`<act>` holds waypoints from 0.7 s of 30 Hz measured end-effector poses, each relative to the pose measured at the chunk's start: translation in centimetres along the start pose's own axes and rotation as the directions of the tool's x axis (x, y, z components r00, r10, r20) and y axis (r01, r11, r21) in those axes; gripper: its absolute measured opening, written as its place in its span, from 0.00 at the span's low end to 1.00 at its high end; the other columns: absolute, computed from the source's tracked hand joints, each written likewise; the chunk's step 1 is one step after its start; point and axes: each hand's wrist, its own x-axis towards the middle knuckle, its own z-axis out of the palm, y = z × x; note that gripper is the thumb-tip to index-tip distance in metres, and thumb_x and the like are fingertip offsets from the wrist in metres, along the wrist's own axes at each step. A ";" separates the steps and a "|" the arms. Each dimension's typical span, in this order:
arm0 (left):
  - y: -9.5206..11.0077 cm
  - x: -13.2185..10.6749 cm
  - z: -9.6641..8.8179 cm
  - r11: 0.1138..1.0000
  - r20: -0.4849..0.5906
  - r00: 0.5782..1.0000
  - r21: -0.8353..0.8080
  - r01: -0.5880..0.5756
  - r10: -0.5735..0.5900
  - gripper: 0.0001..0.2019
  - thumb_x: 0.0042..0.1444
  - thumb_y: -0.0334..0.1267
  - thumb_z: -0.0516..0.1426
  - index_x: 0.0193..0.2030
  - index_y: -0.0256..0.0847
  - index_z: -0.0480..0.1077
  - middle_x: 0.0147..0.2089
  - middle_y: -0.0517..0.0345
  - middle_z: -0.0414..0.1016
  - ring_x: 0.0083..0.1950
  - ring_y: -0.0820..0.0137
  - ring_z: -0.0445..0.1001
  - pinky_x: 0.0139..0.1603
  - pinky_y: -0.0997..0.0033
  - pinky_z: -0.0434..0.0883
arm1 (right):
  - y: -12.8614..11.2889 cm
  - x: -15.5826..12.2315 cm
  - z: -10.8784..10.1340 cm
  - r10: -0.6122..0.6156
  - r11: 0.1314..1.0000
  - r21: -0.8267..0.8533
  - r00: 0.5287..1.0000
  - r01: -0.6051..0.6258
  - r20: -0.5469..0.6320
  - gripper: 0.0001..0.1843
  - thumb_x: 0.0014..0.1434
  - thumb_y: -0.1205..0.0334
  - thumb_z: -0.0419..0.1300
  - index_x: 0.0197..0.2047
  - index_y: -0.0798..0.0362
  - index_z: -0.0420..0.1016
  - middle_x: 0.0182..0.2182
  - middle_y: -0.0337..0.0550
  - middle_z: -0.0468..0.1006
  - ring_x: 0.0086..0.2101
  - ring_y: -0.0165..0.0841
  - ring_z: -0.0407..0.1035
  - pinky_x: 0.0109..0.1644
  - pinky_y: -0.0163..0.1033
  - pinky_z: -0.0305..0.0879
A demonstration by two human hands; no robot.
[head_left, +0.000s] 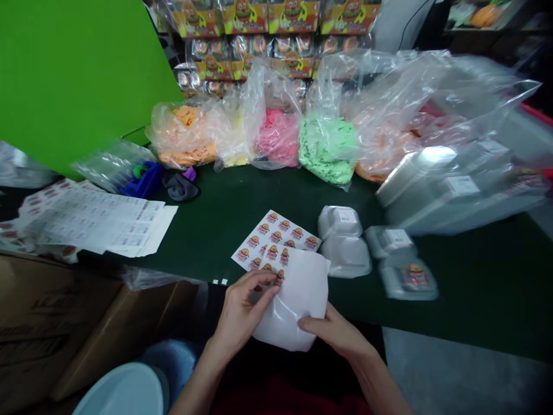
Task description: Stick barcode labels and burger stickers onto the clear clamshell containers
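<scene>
My left hand (242, 311) pinches at the left edge of a white sticker sheet (298, 294), thumb and fingers closed near a burger sticker. The lower right edge of that same sheet is gripped by my right hand (334, 331) from below. A second sheet of burger stickers (276, 233) lies flat on the dark green table (242, 202) just beyond. Small clear plastic boxes (343, 239) sit to the right of the sheets, one (410, 279) with a burger label on it.
Clear bags of orange (185, 138), pink (276, 135) and green (328, 147) pieces line the back. Label sheets (90, 222) lie at the left. A stack of clear boxes (453, 184) sits at the right. Cardboard cartons (52, 323) stand below left, and a green board (73, 75) leans behind.
</scene>
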 end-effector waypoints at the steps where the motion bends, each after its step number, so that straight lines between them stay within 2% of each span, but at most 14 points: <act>1: 0.2 -0.2 0.0 0.999 0.001 0.999 0.029 -0.037 0.037 0.07 0.67 0.40 0.65 0.50 0.46 0.82 0.52 0.53 0.85 0.53 0.63 0.83 0.55 0.65 0.77 | -0.1 0.0 0.1 0.007 1.000 0.009 1.000 -0.007 -0.012 0.28 0.38 0.62 0.67 0.47 0.52 0.82 0.41 0.42 0.82 0.42 0.42 0.71 0.51 0.46 0.68; 4: 0.7 -0.7 0.3 0.991 -0.011 0.994 0.075 -0.110 0.111 0.08 0.69 0.36 0.62 0.51 0.46 0.82 0.51 0.53 0.86 0.52 0.64 0.83 0.57 0.64 0.77 | 0.0 -0.2 0.2 0.018 1.000 0.001 1.000 -0.018 -0.007 0.23 0.39 0.61 0.67 0.42 0.53 0.83 0.38 0.42 0.82 0.41 0.43 0.71 0.50 0.47 0.68; 7: 0.6 -0.8 0.6 0.997 -0.054 0.996 0.043 -0.070 0.073 0.07 0.70 0.37 0.61 0.47 0.45 0.82 0.49 0.53 0.86 0.50 0.64 0.83 0.55 0.65 0.77 | 0.5 -0.3 0.2 -0.001 0.998 0.062 1.000 0.000 0.010 0.27 0.38 0.62 0.69 0.47 0.52 0.83 0.41 0.43 0.85 0.44 0.45 0.74 0.53 0.48 0.68; 10: -0.7 0.3 0.8 0.985 -0.156 0.978 -0.127 0.120 -0.139 0.10 0.68 0.44 0.62 0.42 0.41 0.81 0.37 0.54 0.85 0.37 0.67 0.82 0.38 0.71 0.77 | 1.0 0.9 0.4 -0.015 0.985 0.173 0.996 0.030 -0.088 0.32 0.38 0.63 0.72 0.51 0.51 0.81 0.46 0.45 0.87 0.47 0.48 0.76 0.57 0.51 0.69; 12: -2.0 2.0 0.8 0.920 -0.257 0.917 -0.327 0.215 -0.305 0.14 0.65 0.49 0.64 0.41 0.39 0.79 0.28 0.58 0.81 0.27 0.71 0.78 0.27 0.76 0.71 | 0.7 2.7 0.7 -0.032 0.974 0.215 0.980 0.075 -0.198 0.31 0.39 0.61 0.74 0.50 0.52 0.80 0.45 0.47 0.87 0.49 0.50 0.78 0.58 0.54 0.71; 13: -2.6 3.0 0.8 0.883 -0.307 0.881 -0.416 0.216 -0.360 0.16 0.63 0.52 0.65 0.40 0.38 0.78 0.28 0.58 0.80 0.26 0.71 0.78 0.26 0.77 0.70 | 0.2 3.8 0.9 -0.048 0.970 0.223 0.972 0.101 -0.232 0.29 0.40 0.60 0.74 0.49 0.53 0.80 0.44 0.48 0.88 0.49 0.51 0.78 0.58 0.55 0.71; 14: -3.2 4.1 0.8 0.859 -0.357 0.849 -0.474 0.194 -0.389 0.18 0.61 0.53 0.66 0.40 0.37 0.76 0.29 0.57 0.81 0.28 0.69 0.81 0.27 0.77 0.72 | -0.4 5.0 1.1 -0.072 0.966 0.223 0.967 0.128 -0.244 0.28 0.41 0.59 0.75 0.48 0.53 0.80 0.44 0.49 0.88 0.49 0.52 0.79 0.58 0.55 0.72; 16: -4.0 6.1 0.9 0.851 -0.416 0.822 -0.503 0.147 -0.389 0.21 0.60 0.55 0.67 0.40 0.37 0.74 0.36 0.53 0.83 0.36 0.64 0.86 0.33 0.74 0.77 | -1.9 7.2 1.5 -0.132 0.957 0.224 0.967 0.182 -0.219 0.29 0.42 0.57 0.77 0.49 0.53 0.81 0.46 0.49 0.88 0.51 0.51 0.79 0.59 0.55 0.73; 19: -4.2 7.7 1.4 0.874 -0.453 0.822 -0.474 0.105 -0.345 0.20 0.61 0.54 0.66 0.41 0.36 0.74 0.45 0.46 0.84 0.47 0.61 0.87 0.47 0.65 0.82 | -3.7 8.5 1.6 -0.229 0.948 0.189 0.961 0.257 -0.157 0.34 0.46 0.51 0.78 0.54 0.53 0.80 0.50 0.50 0.87 0.53 0.48 0.79 0.62 0.52 0.73; 21: -3.7 7.4 1.8 0.901 -0.479 0.825 -0.427 0.079 -0.300 0.18 0.64 0.52 0.65 0.43 0.36 0.75 0.52 0.43 0.84 0.52 0.61 0.85 0.58 0.58 0.80 | -3.8 7.4 1.1 -0.296 0.947 0.089 0.947 0.308 -0.124 0.36 0.51 0.47 0.77 0.59 0.52 0.77 0.50 0.49 0.87 0.51 0.45 0.80 0.59 0.51 0.75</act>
